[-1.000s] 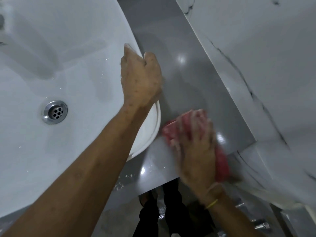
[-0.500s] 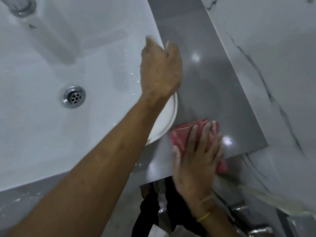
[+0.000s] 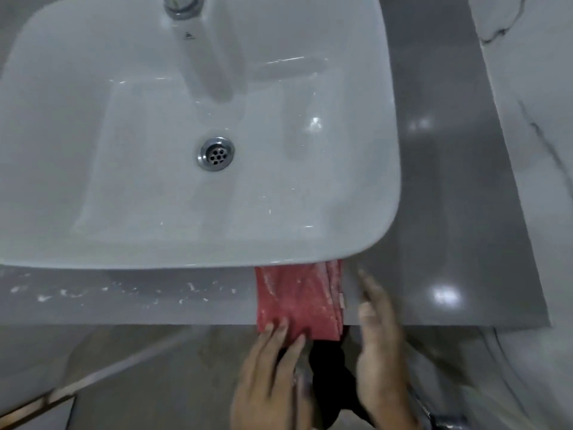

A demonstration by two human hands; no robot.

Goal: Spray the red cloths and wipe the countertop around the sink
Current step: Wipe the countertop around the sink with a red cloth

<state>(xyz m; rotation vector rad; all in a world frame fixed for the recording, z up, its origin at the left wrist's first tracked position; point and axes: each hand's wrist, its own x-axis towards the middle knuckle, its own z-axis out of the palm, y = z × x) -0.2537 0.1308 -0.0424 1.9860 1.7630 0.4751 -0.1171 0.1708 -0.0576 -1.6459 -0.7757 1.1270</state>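
Note:
A folded red cloth [image 3: 299,301] lies on the grey countertop [image 3: 449,212] at its front edge, partly tucked under the front right corner of the white sink [image 3: 356,187]. The cloth's near end hangs slightly over the counter edge. My left hand [image 3: 269,370] reaches up from below, its fingertips on that near end; the thumb is hidden. My right hand [image 3: 379,342] is blurred, just right of the cloth, fingers apart and off the cloth.
A chrome tap [image 3: 183,7] stands at the back of the sink and a drain [image 3: 215,154] sits in its middle. White smears [image 3: 124,291] mark the counter strip in front of the sink. A marble wall [image 3: 533,119] bounds the right side.
My left hand left the sink rim and came down to the cloth's near end. My right hand lifted off the cloth to its right. The cloth moved left to the front edge.

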